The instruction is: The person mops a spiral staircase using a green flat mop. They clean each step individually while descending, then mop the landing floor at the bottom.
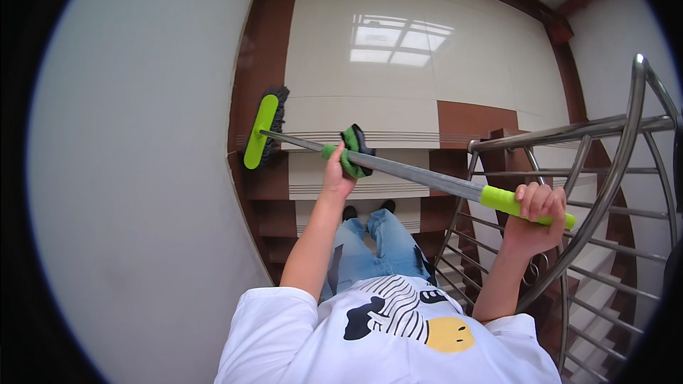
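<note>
A mop with a long grey metal pole slants across my body. My left hand is closed around the middle of the pole, together with a green cloth that has dark edging and is bunched around the pole. My right hand grips the lime-green handle near its end. At the pole's far end, the lime-green mop head with dark grey fringe lies at the left, over the brown border of the landing's edge beside the wall.
Tiled steps with grooved edges lead up to a glossy landing. A plain pale wall runs along the left. On the right stands a stainless steel stair railing, close to my right hand, with more steps beyond its bars.
</note>
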`<control>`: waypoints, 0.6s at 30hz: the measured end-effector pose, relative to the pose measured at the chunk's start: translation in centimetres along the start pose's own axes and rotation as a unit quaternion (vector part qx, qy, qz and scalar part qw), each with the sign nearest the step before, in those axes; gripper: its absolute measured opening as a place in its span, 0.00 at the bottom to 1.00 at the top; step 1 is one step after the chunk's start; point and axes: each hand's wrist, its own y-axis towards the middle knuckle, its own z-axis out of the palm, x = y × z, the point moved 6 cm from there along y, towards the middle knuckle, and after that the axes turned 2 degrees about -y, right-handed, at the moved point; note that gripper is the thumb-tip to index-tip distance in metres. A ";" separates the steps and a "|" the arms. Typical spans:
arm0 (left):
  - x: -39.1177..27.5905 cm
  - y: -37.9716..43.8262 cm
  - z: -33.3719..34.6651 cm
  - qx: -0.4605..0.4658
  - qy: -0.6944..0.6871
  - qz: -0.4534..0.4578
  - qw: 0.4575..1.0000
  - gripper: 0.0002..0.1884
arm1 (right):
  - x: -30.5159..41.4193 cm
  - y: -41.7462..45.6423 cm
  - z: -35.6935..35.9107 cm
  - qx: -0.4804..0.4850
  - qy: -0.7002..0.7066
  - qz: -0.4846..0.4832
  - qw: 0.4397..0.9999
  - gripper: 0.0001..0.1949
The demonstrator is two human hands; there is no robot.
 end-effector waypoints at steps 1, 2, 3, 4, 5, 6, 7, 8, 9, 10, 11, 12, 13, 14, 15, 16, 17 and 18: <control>-0.8 -0.2 -1.0 0.013 0.004 -0.006 1.000 0.18 | 0.4 -0.9 0.9 0.052 -0.026 -0.020 0.998 0.10; -1.4 -1.1 -0.4 0.030 0.001 -0.006 1.000 0.18 | 0.8 -1.7 2.1 0.092 -0.024 -0.041 0.995 0.09; -2.0 -2.4 0.2 0.045 -0.003 -0.005 0.999 0.18 | 1.2 -2.4 3.4 0.134 -0.023 -0.060 0.989 0.11; -2.3 -2.8 -0.7 0.008 -0.015 -0.006 1.000 0.18 | 1.0 -3.1 3.5 0.167 0.010 -0.051 0.985 0.15; -2.0 -3.2 -1.8 -0.030 -0.023 -0.010 0.999 0.18 | 0.6 -3.6 3.7 0.151 0.026 -0.047 0.987 0.13; -1.7 -3.8 -1.7 -0.024 -0.008 -0.013 1.000 0.18 | 0.5 -4.0 3.2 0.168 0.054 -0.017 0.984 0.11; -1.6 -4.3 -1.5 -0.018 0.009 -0.014 1.000 0.19 | 0.3 -4.5 2.4 0.185 0.085 0.012 0.979 0.09; -1.3 -3.6 -3.0 -0.040 -0.013 -0.015 0.999 0.19 | 0.6 -5.0 1.5 0.183 0.078 0.018 0.980 0.08; -1.4 -3.0 -4.8 -0.037 -0.012 -0.022 0.999 0.21 | 0.9 -5.6 0.8 0.182 0.075 0.026 0.980 0.08; -1.4 -2.7 -5.5 -0.043 -0.013 -0.026 0.999 0.22 | 1.0 -6.3 0.2 0.180 0.072 0.037 0.980 0.08; -1.1 -2.4 -6.2 -0.050 -0.015 -0.029 0.998 0.23 | 1.4 -6.9 -0.1 0.150 0.068 0.042 0.985 0.11; -1.1 -2.4 -6.0 -0.072 -0.030 -0.029 0.997 0.23 | 1.4 -7.6 -0.9 0.150 0.060 0.045 0.986 0.11; -1.0 -1.6 -6.9 -0.065 -0.041 -0.024 0.997 0.22 | 1.5 -8.4 -1.7 0.151 0.052 0.049 0.986 0.11; -0.5 -1.4 -7.4 -0.077 -0.033 -0.028 0.996 0.22 | 1.7 -8.9 -2.7 0.146 0.051 0.045 0.987 0.11; 0.2 -1.2 -7.8 -0.090 -0.028 -0.029 0.995 0.22 | 1.7 -9.5 -4.0 0.133 0.052 0.041 0.989 0.11; 1.2 -0.9 -7.9 -0.081 -0.023 -0.037 0.996 0.21 | 1.7 -10.0 -5.5 0.119 0.053 0.037 0.991 0.11; 2.4 -0.6 -8.1 -0.073 -0.018 -0.046 0.996 0.21 | 1.9 -10.6 -7.0 0.106 0.053 0.034 0.992 0.11; 3.4 -0.8 -8.8 -0.069 -0.011 -0.051 0.996 0.21 | 1.8 -11.5 -9.1 0.093 0.063 0.026 0.993 0.11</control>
